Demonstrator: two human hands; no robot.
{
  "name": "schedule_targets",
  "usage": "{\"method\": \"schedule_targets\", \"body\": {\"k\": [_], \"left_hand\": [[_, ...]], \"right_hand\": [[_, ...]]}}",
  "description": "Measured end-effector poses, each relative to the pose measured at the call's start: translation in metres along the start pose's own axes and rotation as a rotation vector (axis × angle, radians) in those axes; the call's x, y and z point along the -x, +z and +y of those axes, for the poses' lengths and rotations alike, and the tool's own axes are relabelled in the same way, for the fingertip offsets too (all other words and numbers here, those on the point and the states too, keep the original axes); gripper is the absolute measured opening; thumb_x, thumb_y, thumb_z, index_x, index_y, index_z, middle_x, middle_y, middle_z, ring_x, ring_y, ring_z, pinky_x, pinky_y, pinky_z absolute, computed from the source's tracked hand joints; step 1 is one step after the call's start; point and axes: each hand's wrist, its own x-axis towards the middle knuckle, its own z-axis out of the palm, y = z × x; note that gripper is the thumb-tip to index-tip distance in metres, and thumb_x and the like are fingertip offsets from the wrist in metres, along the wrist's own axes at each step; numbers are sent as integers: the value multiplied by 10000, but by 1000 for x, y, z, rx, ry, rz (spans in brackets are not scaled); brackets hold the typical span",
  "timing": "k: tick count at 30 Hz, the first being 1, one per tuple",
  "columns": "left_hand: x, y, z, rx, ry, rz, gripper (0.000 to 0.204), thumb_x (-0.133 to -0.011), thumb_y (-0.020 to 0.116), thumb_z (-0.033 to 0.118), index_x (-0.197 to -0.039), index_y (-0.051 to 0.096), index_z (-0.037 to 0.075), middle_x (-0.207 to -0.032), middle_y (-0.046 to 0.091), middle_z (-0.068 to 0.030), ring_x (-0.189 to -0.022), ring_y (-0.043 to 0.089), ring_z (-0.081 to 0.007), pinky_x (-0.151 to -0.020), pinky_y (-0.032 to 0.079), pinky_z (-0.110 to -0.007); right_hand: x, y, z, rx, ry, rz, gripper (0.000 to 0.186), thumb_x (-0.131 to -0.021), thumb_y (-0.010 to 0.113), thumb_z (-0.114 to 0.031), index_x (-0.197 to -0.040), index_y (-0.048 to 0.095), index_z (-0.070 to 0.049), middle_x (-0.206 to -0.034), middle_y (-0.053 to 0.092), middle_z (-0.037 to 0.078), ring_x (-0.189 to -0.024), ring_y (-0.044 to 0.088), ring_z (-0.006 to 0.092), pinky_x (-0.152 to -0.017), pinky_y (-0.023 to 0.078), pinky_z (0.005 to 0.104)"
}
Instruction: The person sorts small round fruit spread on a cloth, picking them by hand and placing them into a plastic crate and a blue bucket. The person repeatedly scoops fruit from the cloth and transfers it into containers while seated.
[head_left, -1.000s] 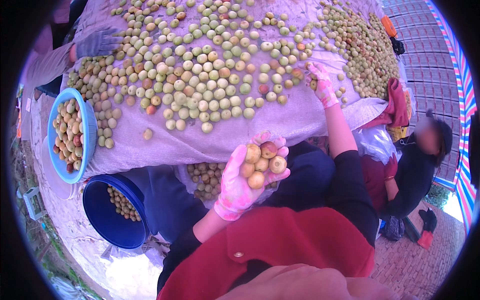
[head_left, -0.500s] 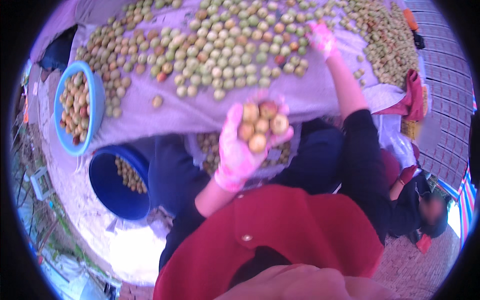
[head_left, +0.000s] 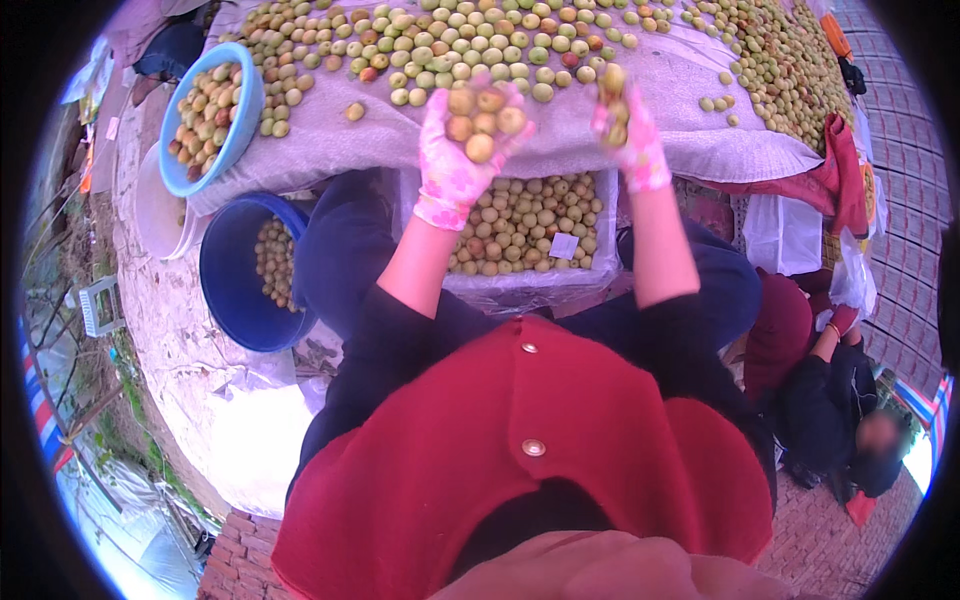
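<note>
Both my hands wear pink patterned gloves and are raised over the near edge of the cloth-covered table [head_left: 370, 150]. My left hand [head_left: 450, 175] is palm up, fingers curled round several small round fruits [head_left: 480, 122], yellow-green with a reddish blush, like jujubes. To its right, my right hand [head_left: 640, 150] is upright and a little blurred, gripping a few more of these fruits [head_left: 614, 110] along its fingers. Below and between my hands sits a plastic-lined crate [head_left: 608, 235] holding many such fruits, with a small pale slip on top.
Loose fruits [head_left: 450, 50] spread over the table's far side, with another heap [head_left: 770, 60] at the far right. At left stand a light blue basin [head_left: 255, 100] of fruits, a white bucket [head_left: 150, 215] and a dark blue bucket [head_left: 225, 290]. Another person [head_left: 825, 400] sits at right.
My right hand has come back from the far fruits toward me and now holds a few. My left hand, still full, has moved away from my body, uncovering the crate.
</note>
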Motion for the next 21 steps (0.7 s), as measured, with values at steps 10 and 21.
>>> {"method": "schedule_targets", "body": {"k": [10,21], "left_hand": [[96,-109,-96,64,-372,437,498,-994,463,523,-1221,576,95,-1235,622,-134,-1236,556,-339,-1029,426,-627],[97,-210,-101,-536,-44,882,604,-968,450,593,-1384,496,158,-1297,562,-66,-1094,551,-248,-937,443,-446]], "right_hand": [[160,-75,175,-530,679,334,485,-955,589,-515,-1216,589,-107,-1150,613,121,-995,655,253,-722,599,333],[139,-120,165,280,284,367,731,-955,529,-503,-1509,331,-68,-1473,431,239,-1367,414,374,-1121,288,533]]}}
